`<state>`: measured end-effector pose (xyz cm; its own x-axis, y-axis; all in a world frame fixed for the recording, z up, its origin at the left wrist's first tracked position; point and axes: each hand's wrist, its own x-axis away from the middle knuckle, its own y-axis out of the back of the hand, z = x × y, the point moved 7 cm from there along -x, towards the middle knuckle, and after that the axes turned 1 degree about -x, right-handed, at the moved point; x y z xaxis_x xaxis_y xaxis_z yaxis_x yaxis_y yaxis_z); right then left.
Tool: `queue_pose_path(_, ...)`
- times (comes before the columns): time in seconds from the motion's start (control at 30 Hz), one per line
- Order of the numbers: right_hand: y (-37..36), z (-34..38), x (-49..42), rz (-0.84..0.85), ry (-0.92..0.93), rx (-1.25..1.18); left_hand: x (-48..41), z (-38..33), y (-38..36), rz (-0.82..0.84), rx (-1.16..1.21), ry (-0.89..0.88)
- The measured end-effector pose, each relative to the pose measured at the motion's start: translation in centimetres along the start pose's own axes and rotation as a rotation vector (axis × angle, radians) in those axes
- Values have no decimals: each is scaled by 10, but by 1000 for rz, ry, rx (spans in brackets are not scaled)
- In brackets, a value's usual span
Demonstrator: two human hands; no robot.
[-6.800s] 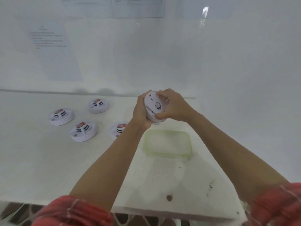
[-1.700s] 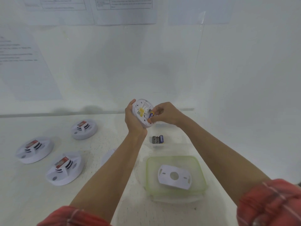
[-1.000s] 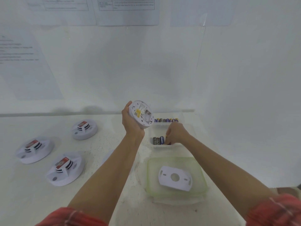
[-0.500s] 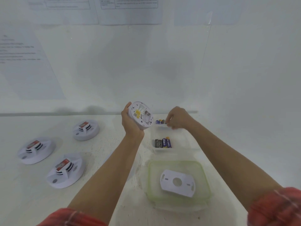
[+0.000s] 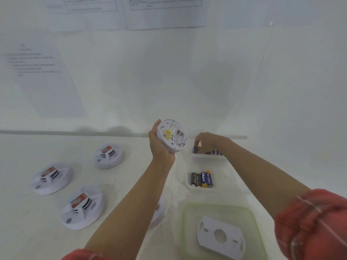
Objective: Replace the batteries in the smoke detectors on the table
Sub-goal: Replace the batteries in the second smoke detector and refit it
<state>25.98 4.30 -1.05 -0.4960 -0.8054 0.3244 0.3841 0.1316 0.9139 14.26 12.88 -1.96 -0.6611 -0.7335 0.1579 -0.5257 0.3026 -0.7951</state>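
Gripping smoke detector point(image 5: 171, 136) aloft in left hand point(image 5: 158, 145) | right hand point(image 5: 210, 142) pinches 1 battery point(image 5: 195, 149), just right of detector

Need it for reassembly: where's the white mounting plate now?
Head view, lower right: the mounting plate lies flat in the green-rimmed tray, nearer the camera than the clear battery tub.

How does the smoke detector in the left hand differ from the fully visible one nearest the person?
The held detector is gripped in the left hand, tilted; the table detector lies flat on the table. The held detector shows its back, with a yellow label; the table detector shows its front, with a red label. Both are round and white.
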Motion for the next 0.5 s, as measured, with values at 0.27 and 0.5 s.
queue_pose_path(0.27, 17, 0, 9, -157, 48, -289, -1, 0, 0, -6, 0, -26)
queue_pose_path(0.5, 46, 30, 71, -275, 258, -759, 5, 4, -6, 56, -14, 41)
